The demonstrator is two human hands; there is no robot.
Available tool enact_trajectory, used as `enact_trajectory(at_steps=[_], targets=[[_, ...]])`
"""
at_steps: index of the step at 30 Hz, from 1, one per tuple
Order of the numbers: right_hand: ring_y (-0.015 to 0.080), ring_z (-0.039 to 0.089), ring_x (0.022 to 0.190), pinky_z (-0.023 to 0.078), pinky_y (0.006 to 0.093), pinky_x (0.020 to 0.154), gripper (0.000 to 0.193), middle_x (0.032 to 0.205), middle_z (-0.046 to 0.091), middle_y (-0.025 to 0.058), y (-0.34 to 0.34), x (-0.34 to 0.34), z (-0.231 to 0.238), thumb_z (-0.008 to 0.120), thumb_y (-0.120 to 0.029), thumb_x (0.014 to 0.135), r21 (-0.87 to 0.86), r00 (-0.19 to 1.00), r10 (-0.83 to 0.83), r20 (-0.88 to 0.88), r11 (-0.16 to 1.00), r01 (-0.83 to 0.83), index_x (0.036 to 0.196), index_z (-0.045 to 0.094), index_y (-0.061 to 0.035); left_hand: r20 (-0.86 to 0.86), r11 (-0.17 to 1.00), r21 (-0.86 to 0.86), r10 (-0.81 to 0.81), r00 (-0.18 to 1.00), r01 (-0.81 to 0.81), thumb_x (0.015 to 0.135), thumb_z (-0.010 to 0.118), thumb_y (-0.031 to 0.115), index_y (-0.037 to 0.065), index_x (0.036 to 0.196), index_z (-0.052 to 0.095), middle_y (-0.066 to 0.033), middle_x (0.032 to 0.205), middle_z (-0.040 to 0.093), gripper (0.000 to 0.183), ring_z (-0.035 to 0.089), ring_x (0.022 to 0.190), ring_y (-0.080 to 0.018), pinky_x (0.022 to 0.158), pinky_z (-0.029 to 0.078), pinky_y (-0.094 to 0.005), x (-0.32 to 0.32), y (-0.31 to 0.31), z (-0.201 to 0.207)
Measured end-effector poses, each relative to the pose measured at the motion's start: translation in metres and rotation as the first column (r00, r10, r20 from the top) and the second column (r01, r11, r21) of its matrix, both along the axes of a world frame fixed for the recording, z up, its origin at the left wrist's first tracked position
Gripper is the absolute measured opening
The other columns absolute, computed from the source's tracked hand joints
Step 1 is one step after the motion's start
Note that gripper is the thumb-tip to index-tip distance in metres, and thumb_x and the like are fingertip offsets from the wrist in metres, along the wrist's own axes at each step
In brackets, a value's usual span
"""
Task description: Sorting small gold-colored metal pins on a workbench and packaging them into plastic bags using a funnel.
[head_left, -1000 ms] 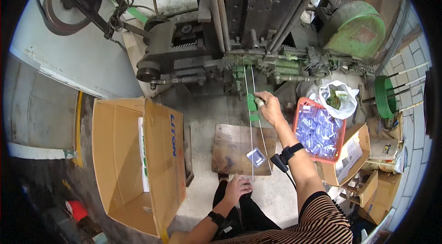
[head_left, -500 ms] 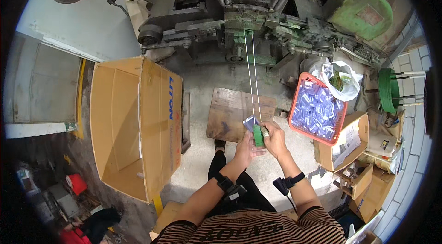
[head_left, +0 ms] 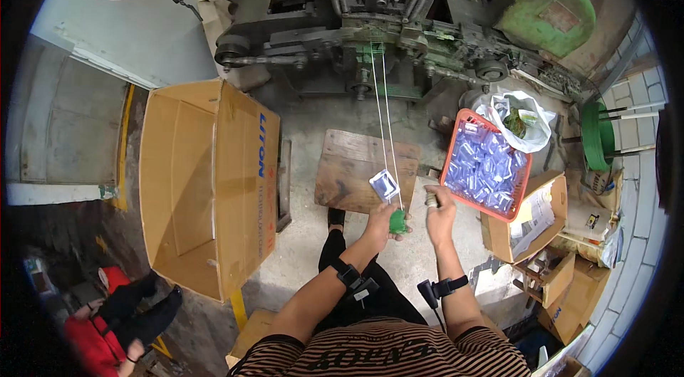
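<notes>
My left hand [head_left: 383,226] is closed around a small green bundle [head_left: 397,221], perhaps wire or tape. Beside its fingertips, over the wooden board, is a clear rectangular plastic packet [head_left: 383,185] with a silvery sheen. Two thin white strands [head_left: 385,117] stretch taut from the green-stained machine [head_left: 370,42] down to the packet and my left hand. Apart from it, my right hand [head_left: 442,215] hovers near the red basket, fingers loosely bent with no object visible in them. A pale wrap [head_left: 430,200] circles one of its digits.
A red basket [head_left: 462,115] of bluish clear plastic pieces stands to the right, by a white plastic bag [head_left: 534,136]. Left is a large open cardboard box [head_left: 246,199]. The wooden board [head_left: 342,170] lies ahead of my feet. A person in red [head_left: 89,338] is at lower left.
My right hand has left the green bundle and moved right, toward the basket. My left hand keeps the bundle, a little lower. The person in red has come further into view.
</notes>
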State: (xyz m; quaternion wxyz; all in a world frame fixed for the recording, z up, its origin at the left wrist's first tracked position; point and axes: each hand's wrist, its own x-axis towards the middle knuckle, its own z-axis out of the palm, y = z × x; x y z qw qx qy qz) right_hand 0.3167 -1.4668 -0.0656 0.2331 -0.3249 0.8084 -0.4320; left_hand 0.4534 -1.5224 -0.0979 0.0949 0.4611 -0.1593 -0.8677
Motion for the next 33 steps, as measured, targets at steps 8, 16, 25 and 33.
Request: enact_trajectory(at_steps=[8,16,25,33], targets=[[0.0355,0.062,0.089,0.05,0.041,0.074,0.02,0.098,0.063,0.0215,-0.016,0.009,-0.136,0.057,-0.011,0.078,0.464,0.965,0.206,-0.165,0.879,-0.108,0.093,0.064,-0.002,-0.158,0.98,-0.023,-0.196,0.968,0.195,0.095,0.043,0.032,0.004,0.109,0.048,-0.0147,0.092,0.063,0.032,0.065,0.061,-0.0261,0.039,0.048,-0.0256,0.054,0.041,-0.004],[0.0316,0.065,0.073,0.052,0.0414,0.064,0.012,0.082,0.065,0.0155,-0.028,-0.001,-0.194,0.056,-0.015,0.075,0.607,0.833,0.417,-0.364,0.785,-0.128,0.073,0.064,-0.0065,-0.06,0.974,-0.182,0.122,0.991,-0.131,0.097,0.03,0.04,0.004,0.11,0.047,-0.017,0.093,0.062,0.041,0.066,0.07,-0.0297,0.047,0.051,-0.0309,0.091,-0.015,0.025],[0.0313,0.064,0.081,0.049,0.0441,0.07,0.02,0.091,0.065,0.0147,-0.031,0.004,-0.202,0.047,-0.017,0.082,0.715,0.742,0.564,-0.363,0.679,-0.166,0.088,0.062,-0.0072,-0.027,0.849,-0.376,0.39,0.921,-0.37,0.096,0.041,0.026,0.006,0.113,0.048,-0.0133,0.092,0.064,0.027,0.067,0.071,-0.0239,0.047,0.05,-0.0259,0.106,-0.06,0.031],[0.026,0.053,0.1,0.043,0.0413,0.081,0.014,0.104,0.055,0.0101,-0.04,0.012,-0.179,0.053,-0.011,0.077,0.635,0.468,0.625,-0.624,0.755,-0.162,0.087,0.061,-0.0056,0.042,0.816,-0.419,0.457,0.888,-0.4,0.096,0.042,0.026,0.004,0.117,0.044,-0.0135,0.097,0.063,0.031,0.066,0.076,-0.0239,0.048,0.049,-0.0264,0.132,-0.063,0.034]])
